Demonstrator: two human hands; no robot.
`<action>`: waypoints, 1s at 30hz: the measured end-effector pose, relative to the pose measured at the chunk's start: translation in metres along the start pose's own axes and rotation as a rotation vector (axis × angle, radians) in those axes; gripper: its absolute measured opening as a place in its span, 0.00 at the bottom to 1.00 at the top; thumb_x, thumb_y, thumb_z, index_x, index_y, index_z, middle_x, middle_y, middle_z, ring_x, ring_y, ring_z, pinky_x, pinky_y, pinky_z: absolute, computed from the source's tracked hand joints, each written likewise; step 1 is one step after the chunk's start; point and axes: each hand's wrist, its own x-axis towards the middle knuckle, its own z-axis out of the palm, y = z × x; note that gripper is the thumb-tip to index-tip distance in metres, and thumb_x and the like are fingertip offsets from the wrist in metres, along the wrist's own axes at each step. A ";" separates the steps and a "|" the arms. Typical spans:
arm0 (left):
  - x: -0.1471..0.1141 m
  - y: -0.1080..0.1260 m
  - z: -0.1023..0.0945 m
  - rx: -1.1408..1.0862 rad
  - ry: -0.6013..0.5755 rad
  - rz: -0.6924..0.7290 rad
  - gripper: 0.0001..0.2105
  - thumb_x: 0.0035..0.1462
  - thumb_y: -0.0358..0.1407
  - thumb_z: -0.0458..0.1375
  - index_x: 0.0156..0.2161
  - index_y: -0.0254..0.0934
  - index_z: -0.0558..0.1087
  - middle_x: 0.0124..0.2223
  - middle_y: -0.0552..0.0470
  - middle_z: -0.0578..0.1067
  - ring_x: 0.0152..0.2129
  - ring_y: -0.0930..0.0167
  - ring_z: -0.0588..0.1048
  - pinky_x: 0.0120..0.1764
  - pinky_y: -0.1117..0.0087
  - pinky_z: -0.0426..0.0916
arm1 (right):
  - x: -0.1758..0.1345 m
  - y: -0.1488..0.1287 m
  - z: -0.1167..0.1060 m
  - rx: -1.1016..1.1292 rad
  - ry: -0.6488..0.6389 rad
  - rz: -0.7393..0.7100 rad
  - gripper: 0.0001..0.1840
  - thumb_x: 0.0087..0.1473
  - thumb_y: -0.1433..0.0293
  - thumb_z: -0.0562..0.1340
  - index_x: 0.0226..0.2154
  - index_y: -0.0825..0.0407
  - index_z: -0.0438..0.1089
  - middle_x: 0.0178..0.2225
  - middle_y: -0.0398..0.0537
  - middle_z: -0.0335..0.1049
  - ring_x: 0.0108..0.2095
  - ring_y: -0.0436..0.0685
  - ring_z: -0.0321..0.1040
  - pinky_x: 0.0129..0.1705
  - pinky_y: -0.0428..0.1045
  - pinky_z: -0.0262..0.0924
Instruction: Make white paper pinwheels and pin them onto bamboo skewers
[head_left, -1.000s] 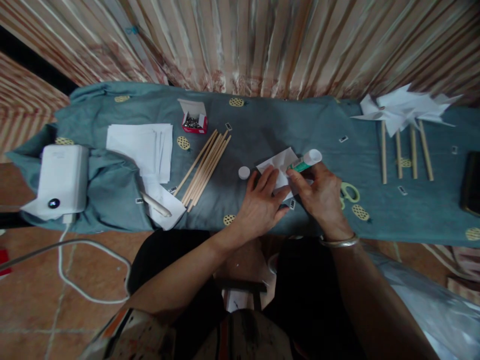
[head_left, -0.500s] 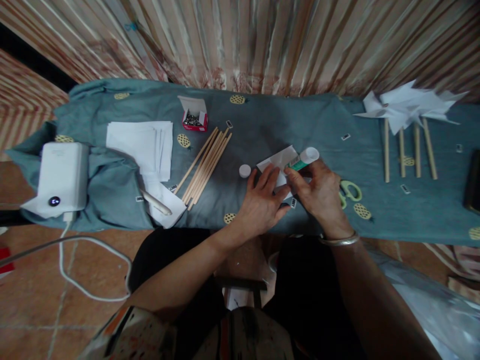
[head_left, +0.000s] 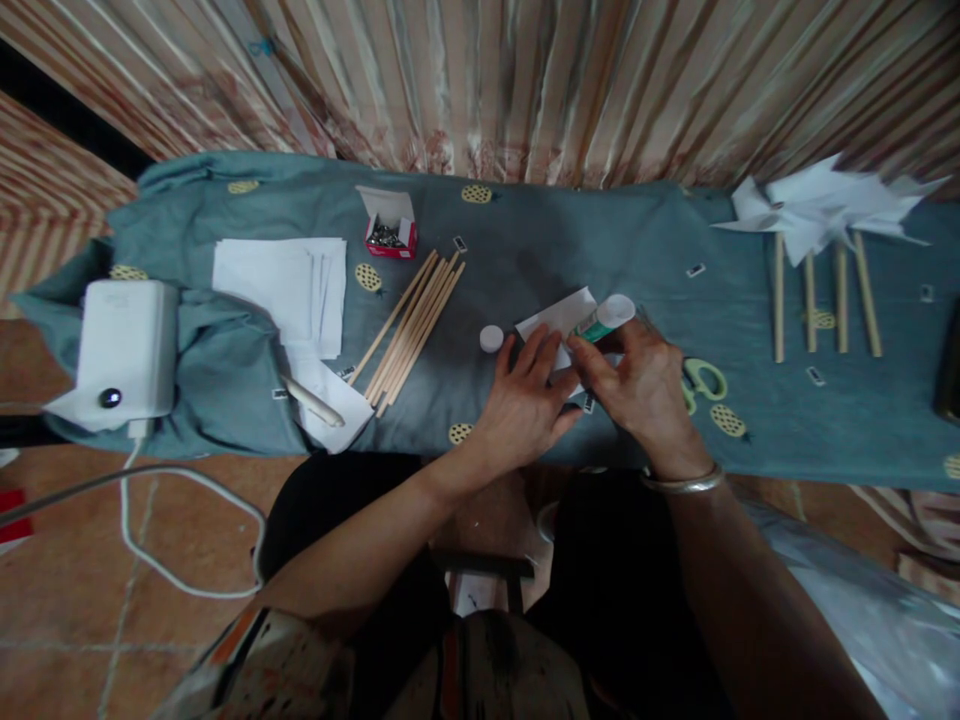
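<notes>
My right hand [head_left: 637, 380] is closed round a green and white glue stick [head_left: 601, 319], which is tilted with its lower end at a piece of white paper [head_left: 564, 308]. The paper lies on the cloth, partly hidden under both hands. My left hand [head_left: 525, 405] rests on the paper with its fingers spread, holding nothing. A round white cap [head_left: 491, 339] lies just left of my left fingertips. Green-handled scissors [head_left: 706, 382] lie to the right of my right hand, their blades out of sight.
Wooden sticks [head_left: 412, 335] lie left of the cap, below a small red box [head_left: 391, 235] of metal pins. Farther left are white paper sheets [head_left: 262, 275], a pen [head_left: 313, 402] and a white power bank [head_left: 127, 350] with a cable. Paper pinwheels [head_left: 817, 205] on sticks lie at the right.
The view has shifted very slightly. Both hands, the glue stick and the paper keep nearly the same positions.
</notes>
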 end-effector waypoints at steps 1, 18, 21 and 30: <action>0.000 0.000 0.000 -0.003 -0.002 0.001 0.20 0.61 0.45 0.56 0.56 0.40 0.70 0.67 0.40 0.60 0.67 0.51 0.52 0.64 0.40 0.48 | 0.000 0.000 0.000 0.005 0.001 0.000 0.21 0.58 0.49 0.57 0.31 0.49 0.70 0.27 0.51 0.75 0.30 0.62 0.73 0.34 0.55 0.65; 0.001 -0.001 0.001 -0.022 0.024 0.010 0.20 0.59 0.44 0.58 0.56 0.42 0.69 0.68 0.42 0.60 0.68 0.52 0.51 0.64 0.40 0.48 | 0.005 0.021 0.003 0.309 0.062 0.148 0.20 0.53 0.51 0.63 0.33 0.51 0.71 0.29 0.48 0.75 0.29 0.58 0.72 0.33 0.54 0.65; 0.000 0.000 -0.002 -0.006 0.024 0.027 0.20 0.59 0.43 0.58 0.56 0.41 0.69 0.68 0.41 0.60 0.67 0.54 0.52 0.65 0.41 0.47 | 0.003 0.018 0.003 0.161 0.073 0.097 0.22 0.54 0.48 0.61 0.31 0.50 0.71 0.27 0.49 0.75 0.28 0.59 0.71 0.33 0.54 0.64; -0.001 0.002 -0.004 0.044 0.005 0.032 0.21 0.62 0.44 0.55 0.57 0.37 0.68 0.67 0.37 0.60 0.67 0.53 0.51 0.65 0.41 0.47 | 0.001 0.006 0.001 -0.006 0.001 -0.059 0.23 0.60 0.49 0.54 0.37 0.50 0.69 0.29 0.52 0.74 0.31 0.63 0.72 0.34 0.55 0.63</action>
